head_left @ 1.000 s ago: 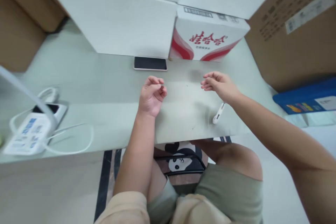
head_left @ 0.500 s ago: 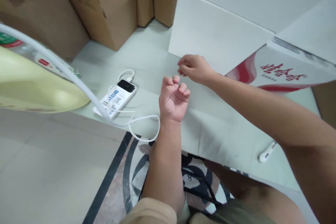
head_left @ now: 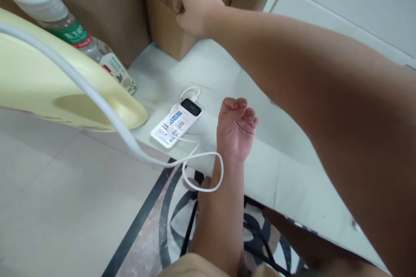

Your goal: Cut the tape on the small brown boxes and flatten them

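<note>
My left hand [head_left: 238, 130] rests palm up above the pale green tabletop, fingers curled in and thumb against them. Nothing shows in its palm. A white cable [head_left: 208, 190] loops across my left wrist. Up at the open cardboard box [head_left: 169, 30], my right hand [head_left: 196, 4] is over the near wall by the rim, its fingers bent closed. What those fingers hold, if anything, is hidden. Left of my left hand lies a white power bank [head_left: 172, 127] with a dark display, a cable plugged into its end.
A pale yellow rounded object [head_left: 97, 99] stands at the left, with a white-capped plastic bottle [head_left: 74, 34] behind it. A bigger cardboard carton [head_left: 110, 13] is at the back. White panels [head_left: 351, 4] fill the upper right. The table [head_left: 260, 181] ends above a patterned floor.
My right hand has moved from beside my left hand up and left to the cardboard box. My left hand keeps its curled pose. The view has shifted left.
</note>
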The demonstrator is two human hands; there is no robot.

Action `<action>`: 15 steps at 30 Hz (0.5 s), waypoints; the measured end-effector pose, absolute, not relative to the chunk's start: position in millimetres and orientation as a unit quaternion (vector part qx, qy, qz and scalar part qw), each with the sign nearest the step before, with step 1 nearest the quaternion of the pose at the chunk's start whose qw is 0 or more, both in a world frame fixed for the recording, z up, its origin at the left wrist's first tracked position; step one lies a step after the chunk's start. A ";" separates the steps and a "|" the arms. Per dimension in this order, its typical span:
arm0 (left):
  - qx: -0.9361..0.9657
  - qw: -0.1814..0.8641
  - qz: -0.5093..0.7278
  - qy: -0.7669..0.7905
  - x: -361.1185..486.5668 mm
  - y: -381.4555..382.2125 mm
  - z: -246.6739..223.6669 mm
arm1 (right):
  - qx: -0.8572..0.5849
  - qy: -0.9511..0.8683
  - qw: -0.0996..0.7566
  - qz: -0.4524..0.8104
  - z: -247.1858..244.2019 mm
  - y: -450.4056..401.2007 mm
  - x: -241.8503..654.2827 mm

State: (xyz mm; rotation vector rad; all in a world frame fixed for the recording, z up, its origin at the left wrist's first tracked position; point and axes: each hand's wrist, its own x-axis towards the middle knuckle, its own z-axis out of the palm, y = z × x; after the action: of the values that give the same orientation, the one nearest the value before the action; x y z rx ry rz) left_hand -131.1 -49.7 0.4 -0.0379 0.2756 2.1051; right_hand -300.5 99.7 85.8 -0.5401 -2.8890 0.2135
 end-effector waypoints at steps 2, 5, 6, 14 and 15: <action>-0.004 0.478 0.866 0.148 -129.5 -48.7 -2.5 | -0.179 -0.976 0.112 0.053 85.9 105.8 -281.3; -0.005 0.394 0.876 0.278 -123.8 -44.4 -11.1 | -0.186 -0.972 0.143 0.033 90.6 113.5 -229.1; -0.009 0.329 0.881 0.340 -122.2 -43.3 -14.1 | -0.190 -0.969 0.157 0.034 92.5 114.5 -204.5; 0.060 -0.002 0.859 0.509 -117.1 -43.2 -15.9 | -0.173 -0.925 0.331 0.073 68.8 70.9 75.8; 0.109 0.016 0.857 0.503 -113.1 -40.1 -15.2 | -0.202 -0.908 0.356 0.087 62.9 59.4 106.6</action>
State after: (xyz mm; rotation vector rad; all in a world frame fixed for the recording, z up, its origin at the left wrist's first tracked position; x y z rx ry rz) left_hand -113.1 -40.1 -15.2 0.3388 1.5630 2.6661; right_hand 106.6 59.4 62.9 -0.5221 -2.3463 0.2244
